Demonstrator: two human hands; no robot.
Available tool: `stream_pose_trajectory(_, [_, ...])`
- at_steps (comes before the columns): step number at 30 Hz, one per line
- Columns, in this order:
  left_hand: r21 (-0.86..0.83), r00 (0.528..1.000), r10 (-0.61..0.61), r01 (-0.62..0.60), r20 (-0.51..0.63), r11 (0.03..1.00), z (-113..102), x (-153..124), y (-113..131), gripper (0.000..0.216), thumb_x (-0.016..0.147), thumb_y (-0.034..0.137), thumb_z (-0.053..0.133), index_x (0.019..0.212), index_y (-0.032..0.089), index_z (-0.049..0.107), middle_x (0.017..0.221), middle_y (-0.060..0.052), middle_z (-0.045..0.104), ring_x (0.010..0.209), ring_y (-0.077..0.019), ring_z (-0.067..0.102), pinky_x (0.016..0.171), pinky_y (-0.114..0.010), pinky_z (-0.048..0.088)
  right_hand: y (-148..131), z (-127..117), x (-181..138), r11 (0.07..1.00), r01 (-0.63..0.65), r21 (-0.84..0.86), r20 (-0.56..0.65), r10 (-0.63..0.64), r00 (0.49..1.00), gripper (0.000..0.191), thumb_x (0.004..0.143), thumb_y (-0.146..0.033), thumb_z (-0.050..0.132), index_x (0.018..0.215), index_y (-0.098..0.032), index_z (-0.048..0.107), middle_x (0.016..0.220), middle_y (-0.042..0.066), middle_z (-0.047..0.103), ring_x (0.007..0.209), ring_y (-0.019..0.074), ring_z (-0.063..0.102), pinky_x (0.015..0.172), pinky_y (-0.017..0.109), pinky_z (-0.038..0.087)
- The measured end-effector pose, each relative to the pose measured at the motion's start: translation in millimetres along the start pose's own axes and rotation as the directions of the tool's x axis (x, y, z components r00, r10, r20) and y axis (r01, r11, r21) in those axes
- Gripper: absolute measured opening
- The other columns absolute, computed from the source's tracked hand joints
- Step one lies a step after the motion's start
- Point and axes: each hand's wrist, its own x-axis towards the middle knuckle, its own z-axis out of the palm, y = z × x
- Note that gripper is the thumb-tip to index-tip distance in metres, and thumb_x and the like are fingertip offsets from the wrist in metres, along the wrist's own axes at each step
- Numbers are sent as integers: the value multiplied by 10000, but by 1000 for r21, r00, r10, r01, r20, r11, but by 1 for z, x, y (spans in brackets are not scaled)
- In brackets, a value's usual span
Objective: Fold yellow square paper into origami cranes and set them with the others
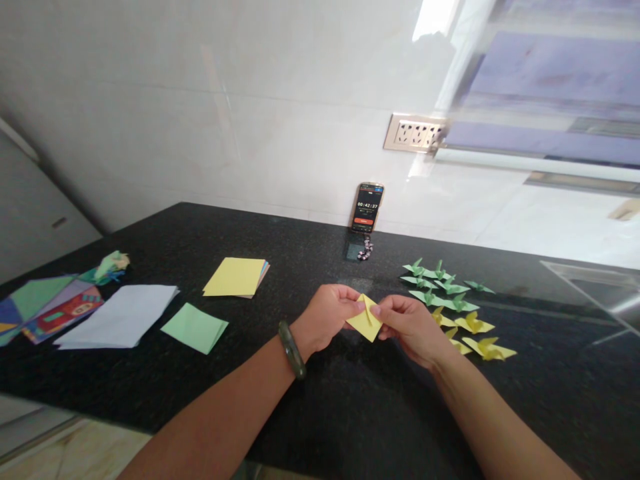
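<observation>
A small folded yellow origami paper (367,325) is held up above the dark counter, with a diagonal crease or flap showing near its top. My left hand (327,317) pinches its left edge between thumb and fingers, and my right hand (410,327) grips the right edge the same way. Both thumbs lie on the front face; the fingers behind the paper are partly hidden. Just right of my right hand stand several yellow paper cranes (487,348), with several green paper cranes (440,283) behind them.
A phone (367,208) showing a timer leans on the wall. Left on the counter (300,260) lie a yellow-topped paper stack (235,277), green sheets (195,328), white sheets (120,317) and a colourful decorated item (55,307). A socket panel (413,133) is on the wall.
</observation>
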Motion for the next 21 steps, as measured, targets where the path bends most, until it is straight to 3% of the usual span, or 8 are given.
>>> stream_pose_trajectory(6, [19, 1000, 2, -2, 18, 1000, -1, 0, 1, 54, 677, 155, 606, 673, 103, 595, 585, -9, 593, 524, -97, 554, 529, -222, 446, 2, -3, 2, 994, 63, -85, -2, -64, 998, 344, 569, -398, 764, 541, -136, 543, 482, -26, 556, 401, 59, 484, 412, 176, 387])
stream_pose_trajectory(14, [20, 999, 31, -31, 25, 999, 0, 1, 1, 184, 695, 281, 622, 648, 106, 592, 553, -1, 573, 489, -87, 518, 494, -215, 423, 6, -7, 3, 930, 177, -322, 20, -180, 983, 303, 682, -401, 672, 573, -149, 542, 504, -11, 547, 463, 91, 472, 461, 220, 356])
stream_pose_trajectory(21, [129, 994, 102, -95, -49, 987, 3, -1, -2, 202, 626, 298, 678, 619, 110, 606, 504, 13, 549, 437, -73, 465, 429, -198, 341, 4, -4, 0, 860, 227, -456, -2, -256, 967, 293, 696, -393, 635, 563, -156, 528, 493, -14, 515, 465, 92, 421, 465, 233, 321])
